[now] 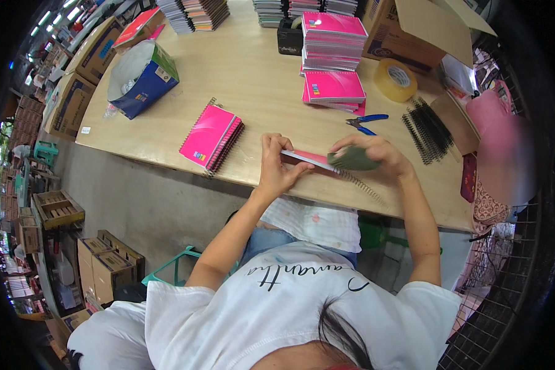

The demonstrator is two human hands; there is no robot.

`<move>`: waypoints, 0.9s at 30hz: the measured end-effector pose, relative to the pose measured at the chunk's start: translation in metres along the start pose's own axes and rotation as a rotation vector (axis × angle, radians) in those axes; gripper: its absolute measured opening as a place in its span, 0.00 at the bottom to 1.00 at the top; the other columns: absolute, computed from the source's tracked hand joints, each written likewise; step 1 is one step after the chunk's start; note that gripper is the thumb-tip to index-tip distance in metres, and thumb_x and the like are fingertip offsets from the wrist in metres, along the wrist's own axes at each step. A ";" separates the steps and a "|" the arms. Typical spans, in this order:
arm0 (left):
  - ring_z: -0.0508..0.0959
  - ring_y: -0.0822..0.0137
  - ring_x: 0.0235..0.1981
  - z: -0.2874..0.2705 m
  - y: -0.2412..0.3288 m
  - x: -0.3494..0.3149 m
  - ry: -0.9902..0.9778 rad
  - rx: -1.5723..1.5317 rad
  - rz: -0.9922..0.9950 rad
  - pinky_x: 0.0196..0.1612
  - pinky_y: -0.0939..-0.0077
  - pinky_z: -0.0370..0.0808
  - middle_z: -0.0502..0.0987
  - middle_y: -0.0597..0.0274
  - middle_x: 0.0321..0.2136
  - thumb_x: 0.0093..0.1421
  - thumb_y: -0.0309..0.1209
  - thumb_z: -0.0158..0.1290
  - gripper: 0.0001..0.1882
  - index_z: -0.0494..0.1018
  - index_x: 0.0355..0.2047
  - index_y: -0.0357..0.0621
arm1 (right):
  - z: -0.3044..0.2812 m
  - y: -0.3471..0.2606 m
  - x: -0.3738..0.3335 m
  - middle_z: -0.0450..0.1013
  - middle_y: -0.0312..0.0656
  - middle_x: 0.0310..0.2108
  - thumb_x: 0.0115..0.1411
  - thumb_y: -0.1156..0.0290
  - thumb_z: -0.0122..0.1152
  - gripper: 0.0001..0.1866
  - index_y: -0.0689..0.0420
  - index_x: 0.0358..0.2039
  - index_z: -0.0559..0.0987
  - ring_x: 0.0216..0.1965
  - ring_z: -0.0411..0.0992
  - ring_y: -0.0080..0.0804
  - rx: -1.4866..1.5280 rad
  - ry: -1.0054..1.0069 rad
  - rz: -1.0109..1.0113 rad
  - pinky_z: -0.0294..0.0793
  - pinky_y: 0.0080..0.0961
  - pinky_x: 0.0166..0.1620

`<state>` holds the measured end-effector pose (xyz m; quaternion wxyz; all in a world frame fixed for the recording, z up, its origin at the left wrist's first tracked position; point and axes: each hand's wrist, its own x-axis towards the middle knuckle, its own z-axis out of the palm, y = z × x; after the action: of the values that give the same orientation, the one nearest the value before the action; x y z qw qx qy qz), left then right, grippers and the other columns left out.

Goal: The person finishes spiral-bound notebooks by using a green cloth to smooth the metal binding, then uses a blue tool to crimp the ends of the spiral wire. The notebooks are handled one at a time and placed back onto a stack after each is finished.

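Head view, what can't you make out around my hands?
All in the head view:
Green item at your right hand: blurred, so its kind and whether it's gripped are unclear.
Coil: its far end is blurred.
Notebook: your left hand covers one end; the steep angle hides most of its cover.
Back stack: cut off by the upper edge.

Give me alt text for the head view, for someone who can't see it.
A person's left hand grips a pink notebook at a table; the right hand holds a green object near a wire coil. Beyond are pink notebook stacks and blue-handled pliers.
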<state>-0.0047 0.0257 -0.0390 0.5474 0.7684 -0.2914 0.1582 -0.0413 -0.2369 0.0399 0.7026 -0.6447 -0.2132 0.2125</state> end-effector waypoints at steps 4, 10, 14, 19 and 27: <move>0.66 0.62 0.36 0.009 -0.003 0.003 -0.026 -0.016 0.018 0.38 0.71 0.68 0.63 0.60 0.32 0.38 0.34 0.73 0.30 0.65 0.35 0.41 | -0.005 0.015 -0.008 0.72 0.46 0.50 0.59 0.57 0.57 0.22 0.64 0.43 0.81 0.52 0.69 0.37 -0.119 0.208 -0.026 0.65 0.30 0.56; 0.68 0.74 0.33 0.012 -0.014 0.025 -0.091 -0.381 -0.181 0.37 0.81 0.69 0.67 0.66 0.32 0.47 0.27 0.69 0.24 0.65 0.38 0.42 | -0.023 0.015 -0.011 0.73 0.42 0.48 0.62 0.57 0.54 0.24 0.65 0.49 0.76 0.51 0.68 0.30 -0.267 0.254 -0.033 0.65 0.26 0.55; 0.69 0.67 0.34 0.013 -0.006 0.037 -0.057 -0.135 0.024 0.40 0.75 0.70 0.67 0.60 0.35 0.49 0.23 0.65 0.22 0.70 0.43 0.42 | -0.025 0.018 -0.015 0.72 0.43 0.49 0.64 0.54 0.49 0.28 0.69 0.50 0.74 0.50 0.68 0.29 -0.261 0.247 0.119 0.62 0.24 0.57; 0.66 0.59 0.40 0.009 -0.001 0.031 -0.153 0.029 0.078 0.44 0.68 0.69 0.65 0.55 0.35 0.49 0.27 0.64 0.16 0.74 0.38 0.40 | -0.015 0.014 -0.020 0.72 0.42 0.49 0.65 0.56 0.50 0.26 0.70 0.47 0.76 0.50 0.68 0.29 -0.141 0.201 0.020 0.62 0.24 0.56; 0.64 0.55 0.42 0.019 0.007 0.025 -0.090 0.043 0.087 0.42 0.65 0.69 0.67 0.52 0.35 0.42 0.37 0.70 0.23 0.72 0.34 0.39 | -0.012 0.020 -0.020 0.73 0.40 0.49 0.63 0.54 0.52 0.28 0.68 0.49 0.75 0.50 0.68 0.29 -0.177 0.302 0.037 0.64 0.26 0.55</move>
<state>0.0089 -0.0004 -0.0268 0.5095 0.7729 -0.3456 0.1535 -0.0513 -0.2569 0.0183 0.6631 -0.7325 -0.1112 0.1067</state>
